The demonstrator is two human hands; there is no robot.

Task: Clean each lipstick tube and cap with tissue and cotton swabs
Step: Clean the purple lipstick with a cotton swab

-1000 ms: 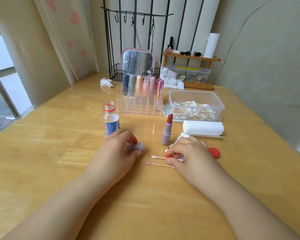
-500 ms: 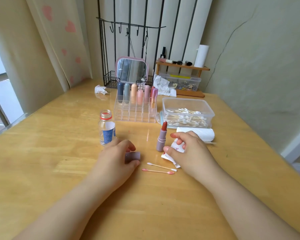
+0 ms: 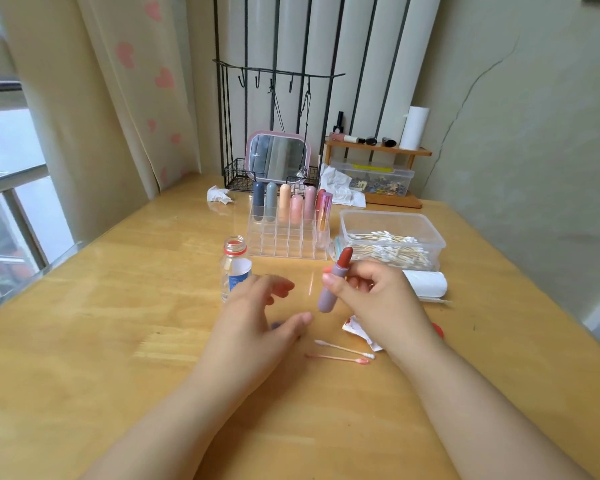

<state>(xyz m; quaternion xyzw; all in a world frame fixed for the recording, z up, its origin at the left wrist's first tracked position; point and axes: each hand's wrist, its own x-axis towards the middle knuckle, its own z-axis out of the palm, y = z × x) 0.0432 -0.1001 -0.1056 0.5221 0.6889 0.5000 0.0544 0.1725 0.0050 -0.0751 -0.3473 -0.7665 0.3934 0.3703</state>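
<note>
The right hand (image 3: 371,292) grips an uncapped purple lipstick (image 3: 333,282), lifted just in front of the clear organizer (image 3: 288,237). The left hand (image 3: 257,317) hovers with fingers spread and holds nothing; a purple bit under it may be the cap. Two used swabs (image 3: 340,353) and a stained tissue (image 3: 357,327) lie nearer than the organizer. This tube looks about finished, with recapping left. Six capped lipsticks (image 3: 291,206) stand in the organizer; whether they are cleaned I cannot tell.

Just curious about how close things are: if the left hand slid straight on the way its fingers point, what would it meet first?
Probably the purple lipstick tube with its red stick out, held by the right hand. The left hand has open fingers aimed that way, though depth is hard to judge from this one view.
</note>
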